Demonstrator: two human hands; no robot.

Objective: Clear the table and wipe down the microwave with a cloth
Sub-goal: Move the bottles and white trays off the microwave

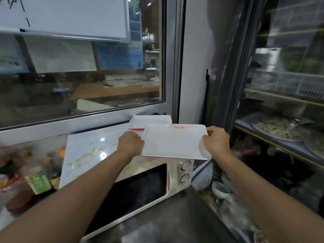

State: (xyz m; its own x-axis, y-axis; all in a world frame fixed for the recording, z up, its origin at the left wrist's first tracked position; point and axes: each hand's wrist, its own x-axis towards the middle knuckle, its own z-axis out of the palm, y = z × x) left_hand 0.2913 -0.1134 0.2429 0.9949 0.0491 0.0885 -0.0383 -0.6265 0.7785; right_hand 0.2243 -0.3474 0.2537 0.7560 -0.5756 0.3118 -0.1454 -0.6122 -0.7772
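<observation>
1. Closest to me, a dark steel counter [175, 223] is sitting under my forearms, with the white microwave [140, 186] parked on it, dark door facing me and two knobs on its right side.
2. My left hand [130, 143] is curling round the left edge of a white tray [172, 142], and my right hand [216, 141] is gripping its right edge, so I'm holding it up level over the microwave's top right corner.
3. A white board [91, 148] smeared with yellowish gunk is lying on top of the microwave.
4. A second white tray [149, 121] is sitting further back, by the window frame.
5. Off left, blurry bottles [37, 179] are standing around.
</observation>
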